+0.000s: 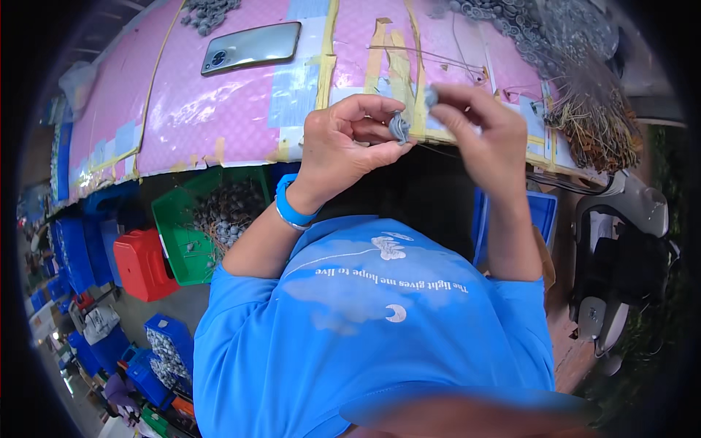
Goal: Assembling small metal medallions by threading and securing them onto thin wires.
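Over the near edge of the pink-covered table, my left hand (342,141) pinches a small grey rosette (399,128) between thumb and fingers. It has layered, petal-like folds, and a thin wire seems to run from it toward the right. Just right of it and slightly higher, my right hand (485,135) is closed on another small grey piece (431,96) at its fingertips. Motion blurs that piece, so its exact shape does not show. The two pieces are apart.
A phone (252,48) lies on the table (197,109). Grey pieces (208,13) are heaped far left, grey curled pieces (504,29) far right, near bundled wire stems (595,124). Below stand a green bin (174,219) of stemmed grey rosettes and a red bin (142,264).
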`<move>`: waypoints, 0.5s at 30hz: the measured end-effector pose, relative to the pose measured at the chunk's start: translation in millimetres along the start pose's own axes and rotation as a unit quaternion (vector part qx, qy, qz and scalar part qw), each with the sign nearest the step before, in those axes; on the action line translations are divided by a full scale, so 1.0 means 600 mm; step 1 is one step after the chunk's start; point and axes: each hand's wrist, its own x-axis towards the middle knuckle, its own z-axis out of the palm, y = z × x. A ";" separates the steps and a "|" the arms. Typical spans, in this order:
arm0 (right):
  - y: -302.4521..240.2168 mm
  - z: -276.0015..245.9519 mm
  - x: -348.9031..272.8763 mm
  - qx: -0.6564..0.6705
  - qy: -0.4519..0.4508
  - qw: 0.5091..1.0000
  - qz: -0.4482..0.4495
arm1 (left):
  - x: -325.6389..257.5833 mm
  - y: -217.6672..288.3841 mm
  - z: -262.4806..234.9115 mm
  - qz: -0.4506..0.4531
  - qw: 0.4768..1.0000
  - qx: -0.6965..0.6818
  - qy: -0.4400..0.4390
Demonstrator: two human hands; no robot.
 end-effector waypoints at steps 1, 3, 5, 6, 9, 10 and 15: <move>-0.016 0.009 -0.021 0.043 -0.014 0.999 0.021 | -0.002 0.002 0.002 0.022 1.000 0.000 0.006; -0.018 0.017 -0.042 0.118 -0.032 0.992 0.029 | -0.005 0.007 0.004 0.044 0.999 0.001 0.007; -0.015 0.019 -0.052 0.119 -0.026 0.992 0.018 | -0.009 0.011 0.005 0.051 0.998 0.038 -0.004; -0.015 0.018 -0.057 0.119 -0.025 0.993 0.006 | -0.012 0.011 0.007 0.051 0.998 0.039 -0.007; -0.022 0.011 -0.066 0.086 -0.033 0.996 -0.005 | -0.020 0.013 0.011 0.054 0.998 0.038 -0.006; -0.021 0.011 -0.068 0.085 -0.033 0.996 -0.006 | -0.024 0.016 0.010 0.052 0.996 0.067 -0.017; -0.014 0.025 -0.076 0.080 -0.021 0.994 0.065 | -0.033 0.025 0.024 0.122 0.970 0.211 -0.007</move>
